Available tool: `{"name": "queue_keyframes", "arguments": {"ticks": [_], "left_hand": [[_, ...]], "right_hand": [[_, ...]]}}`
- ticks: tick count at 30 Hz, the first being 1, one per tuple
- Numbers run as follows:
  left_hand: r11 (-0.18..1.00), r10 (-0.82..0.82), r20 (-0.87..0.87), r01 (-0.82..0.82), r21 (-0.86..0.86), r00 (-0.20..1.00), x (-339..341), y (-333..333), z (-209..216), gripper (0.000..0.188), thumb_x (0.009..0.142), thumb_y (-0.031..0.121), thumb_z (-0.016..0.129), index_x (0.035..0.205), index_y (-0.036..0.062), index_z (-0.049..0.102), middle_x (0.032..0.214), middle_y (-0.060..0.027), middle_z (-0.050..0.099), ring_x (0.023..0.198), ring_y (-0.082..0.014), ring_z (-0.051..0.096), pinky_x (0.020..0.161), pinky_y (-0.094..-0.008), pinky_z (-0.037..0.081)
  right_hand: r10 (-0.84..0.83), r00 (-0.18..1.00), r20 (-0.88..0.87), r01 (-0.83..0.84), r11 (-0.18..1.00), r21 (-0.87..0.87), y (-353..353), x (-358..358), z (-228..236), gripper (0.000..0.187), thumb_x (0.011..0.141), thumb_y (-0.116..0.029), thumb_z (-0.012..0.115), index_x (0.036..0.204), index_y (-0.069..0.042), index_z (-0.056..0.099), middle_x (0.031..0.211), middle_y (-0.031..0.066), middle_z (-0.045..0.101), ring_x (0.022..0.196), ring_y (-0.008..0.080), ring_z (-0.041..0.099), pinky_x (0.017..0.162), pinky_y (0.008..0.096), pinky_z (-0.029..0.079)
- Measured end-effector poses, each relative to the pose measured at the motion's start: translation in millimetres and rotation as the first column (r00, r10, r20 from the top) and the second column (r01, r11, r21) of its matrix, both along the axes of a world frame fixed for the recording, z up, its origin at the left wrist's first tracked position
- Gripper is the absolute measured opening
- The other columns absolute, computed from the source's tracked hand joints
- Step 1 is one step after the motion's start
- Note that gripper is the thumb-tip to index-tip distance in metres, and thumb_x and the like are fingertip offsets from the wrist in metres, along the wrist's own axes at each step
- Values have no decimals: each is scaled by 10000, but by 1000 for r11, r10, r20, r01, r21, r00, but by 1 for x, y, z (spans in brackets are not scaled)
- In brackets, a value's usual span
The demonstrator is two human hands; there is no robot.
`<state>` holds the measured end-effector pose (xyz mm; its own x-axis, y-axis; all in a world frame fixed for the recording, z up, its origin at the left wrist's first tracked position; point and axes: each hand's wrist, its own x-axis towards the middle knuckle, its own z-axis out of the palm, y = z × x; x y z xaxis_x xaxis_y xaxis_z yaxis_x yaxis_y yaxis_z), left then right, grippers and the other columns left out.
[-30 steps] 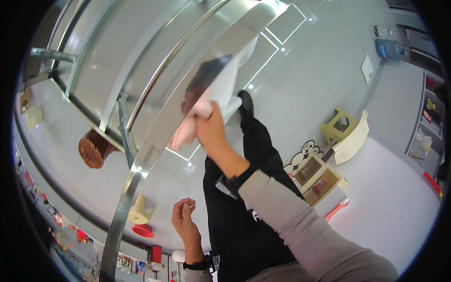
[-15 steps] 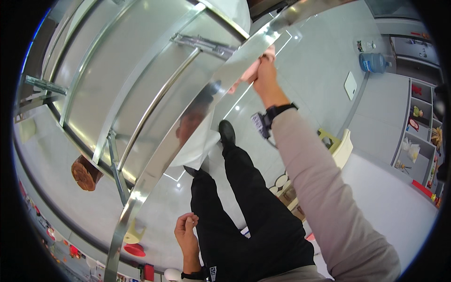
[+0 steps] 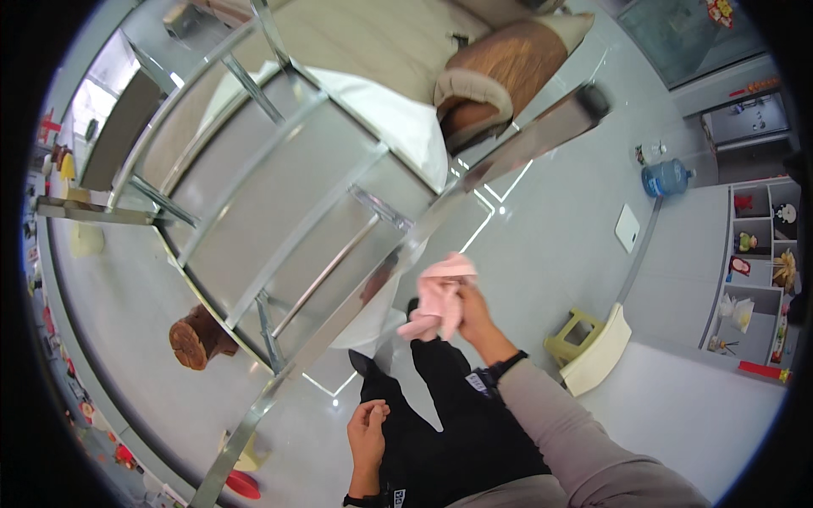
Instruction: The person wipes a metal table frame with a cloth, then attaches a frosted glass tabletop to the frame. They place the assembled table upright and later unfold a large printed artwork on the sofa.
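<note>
Head view: one person, two bare hands, standing before a large metal frame. The right hand (image 3: 476,318) is clamped on a pink cloth (image 3: 439,292) — gathered between thumb and fingers at one side, which would explain why the loose folds splay outward past the fingertips. The cloth sits above the person's dark-trousered legs (image 3: 500,423), just beside the steel rail (image 3: 334,328) in the picture; no contact between the two is visible, and depth cannot be confirmed.

The left hand (image 3: 367,436) rests near the left thigh, apart from the frame. Its fingers curl loosely toward the thumb; whether the tips meet cannot be told, and no object is visible in it.

Crossbars (image 3: 309,233) run across a grey panel (image 3: 279,178), presumably to stiffen it. A white sheet (image 3: 381,102) shows past the panel's far edge, over a beige padded surface (image 3: 373,34) — likely laid there as a guard between metal and padding. A wooden stump (image 3: 201,339) stands by the panel's left edge; whether it bears any load cannot be determined. A yellow stool (image 3: 576,339) is off to the right, well apart from the cloth.
</note>
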<state>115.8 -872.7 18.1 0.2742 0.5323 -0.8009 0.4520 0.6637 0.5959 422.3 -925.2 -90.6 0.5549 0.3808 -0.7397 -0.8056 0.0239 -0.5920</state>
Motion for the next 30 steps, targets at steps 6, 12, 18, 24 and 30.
{"name": "queue_keyframes", "arguments": {"ticks": [6,12,18,24,30], "left_hand": [[996,30,49,-34,77,998,4,-5,39,220,1034,178,599,1089,-14,692,972,-79,717,928,-154,685,824,-267,527],[991,-29,132,11,133,991,8,-8,70,215,1019,172,614,1083,-16,695,957,-82,725,896,-144,681,802,-266,525],[974,-40,127,10,228,991,-10,21,84,231,1009,185,620,1086,-17,701,954,-93,735,872,-155,686,794,-285,532],[953,-68,41,53,298,997,-27,37,85,256,995,210,640,1072,-24,710,954,-101,741,886,-164,703,783,-288,541],[862,-171,-71,184,471,983,37,47,110,257,948,191,691,1108,-10,708,1025,-123,743,928,-201,713,841,-332,560]], "right_hand": [[-216,938,273,154,961,229,16,136,141,370,1018,-173,490,1368,-65,541,1297,88,626,1157,237,643,984,373,537],[-330,916,226,230,897,378,75,132,209,337,1039,-203,520,1334,-41,536,1257,86,649,1134,258,652,992,397,539],[-505,785,358,424,860,284,109,97,177,261,965,-93,640,1223,-89,601,1122,27,653,990,158,659,789,289,564],[-295,900,322,298,954,41,83,102,154,315,950,-119,647,1259,-102,585,1119,33,662,975,187,669,775,322,572],[-153,809,567,91,986,137,56,159,169,338,933,-113,609,1266,-56,600,1120,68,672,1007,186,655,831,320,548]]}}
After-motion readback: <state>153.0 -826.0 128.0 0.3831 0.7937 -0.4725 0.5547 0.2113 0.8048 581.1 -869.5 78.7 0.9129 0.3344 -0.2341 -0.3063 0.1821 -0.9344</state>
